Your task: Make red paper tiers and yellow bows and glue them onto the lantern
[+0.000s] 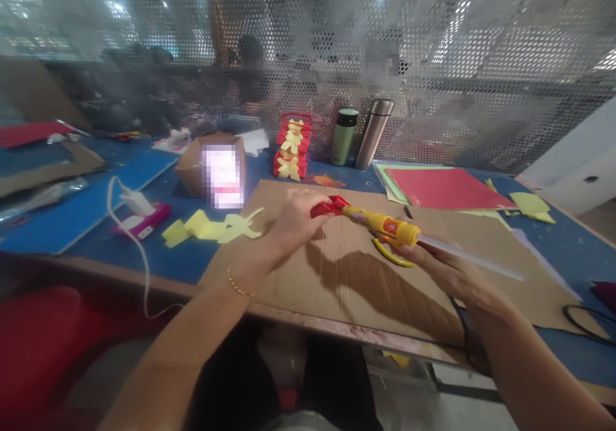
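My left hand (298,218) pinches a small folded red paper piece (331,206) above the cardboard sheet (289,283). My right hand (445,269) is wrapped round a yellow glue gun (380,224), and a long clear glue stick (474,256) juts from its back end. The gun's nozzle points left and meets or nearly meets the red paper; whether they touch I cannot tell. Below the gun shows a curved yellow handle (392,256), partly hidden by my right hand.
Yellow paper cut-outs (212,226) lie left, near a purple power strip (144,220) with a white cable. Behind stand a lit phone (222,176), a red piece with yellow bows (292,147), a green flask (343,137) and a steel flask (374,134). Red paper (447,187) lies right.
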Demonstrator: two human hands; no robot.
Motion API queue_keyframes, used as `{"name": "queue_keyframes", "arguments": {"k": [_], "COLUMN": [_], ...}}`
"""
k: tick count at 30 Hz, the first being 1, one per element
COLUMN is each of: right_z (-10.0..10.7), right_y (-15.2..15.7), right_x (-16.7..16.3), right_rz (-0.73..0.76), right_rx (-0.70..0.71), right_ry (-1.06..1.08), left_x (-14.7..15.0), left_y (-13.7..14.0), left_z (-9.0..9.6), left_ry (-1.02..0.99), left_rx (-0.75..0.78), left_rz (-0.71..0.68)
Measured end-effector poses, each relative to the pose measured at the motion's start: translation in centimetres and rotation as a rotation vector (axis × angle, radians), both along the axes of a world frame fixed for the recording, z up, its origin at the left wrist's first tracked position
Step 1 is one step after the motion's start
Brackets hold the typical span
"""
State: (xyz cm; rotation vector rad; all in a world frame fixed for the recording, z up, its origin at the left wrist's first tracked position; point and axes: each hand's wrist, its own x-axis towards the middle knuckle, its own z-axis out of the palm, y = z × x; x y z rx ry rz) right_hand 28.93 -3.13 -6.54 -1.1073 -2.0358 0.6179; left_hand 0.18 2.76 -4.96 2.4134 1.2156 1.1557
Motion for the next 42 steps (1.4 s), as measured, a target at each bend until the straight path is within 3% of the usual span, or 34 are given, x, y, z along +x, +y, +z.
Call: {"name": "queue_keyframes", "arguments": {"k": [11,18,27,36,42], "right_z": [2.5,2.2,2.5,0.7,-0.4], "right_y": [-0.6,-0.7,-0.9,-1.0,-0.8], "right_x": [-1.7,-1.2,-1.4,0.7,1.3], "right_rz": [-0.035,-0.059,-0.044,-0.106,-0.076], "right_rx": [0.032,-0.03,0.014,-0.033,-0.031], "right_ry": [-0.016,-0.026,0.01,0.133,0.107], "left_x": [0.1,0.0,0.0,-0.3,-0.2], "left_y": [0.0,0.0,0.1,0.2,0.1], "left_z": [-0.1,-0.2,-0.1,-0.1,0.0], "left_ry": [-0.046,-0.032,-0.095,-0.238,-0.285], "left_rx": [-0.007,0.01,-0.019,-0.143,-0.218], "left_rz": [-0.008,0.003,0.008,0.035,-0.029]}}
